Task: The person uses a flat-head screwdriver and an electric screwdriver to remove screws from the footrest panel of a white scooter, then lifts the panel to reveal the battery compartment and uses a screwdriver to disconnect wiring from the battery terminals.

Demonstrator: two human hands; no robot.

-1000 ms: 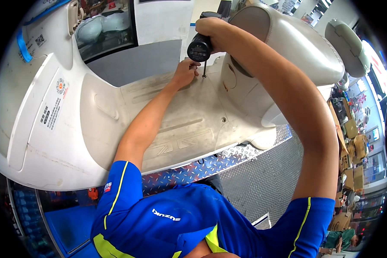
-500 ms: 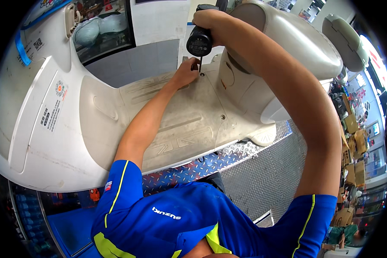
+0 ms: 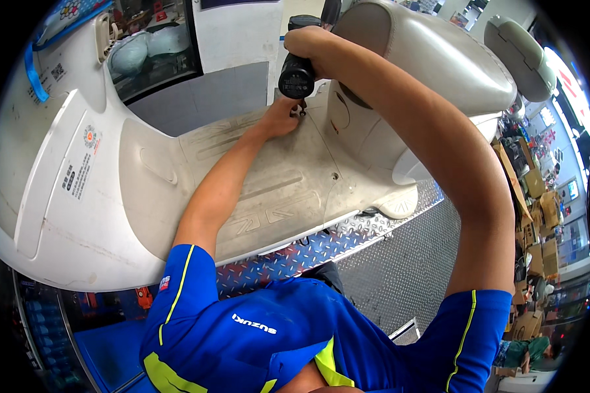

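My right hand (image 3: 308,44) is wrapped around a black cordless drill driver (image 3: 296,80), held over the far edge of a scooter's beige footboard (image 3: 242,216). Its bit points down at the board, and only a short length shows below the tool body. Right beside the bit, my left hand (image 3: 278,120) rests on the footboard with its fingers curled in a pinch. What those fingertips hold, if anything, is too small to make out. A screw hole (image 3: 335,176) shows on the near side of the footboard.
The scooter's white front shield (image 3: 65,190) rises at left, and its beige seat (image 3: 452,56) stands at right. Under the near side lies a diamond-plate metal platform (image 3: 400,262). Cardboard boxes (image 3: 534,255) are stacked at far right; a person (image 3: 528,354) is at lower right.
The drill driver has dropped lower with my right hand, so less of its bit shows. My left hand stays beside the bit. The whole view has shifted slightly.
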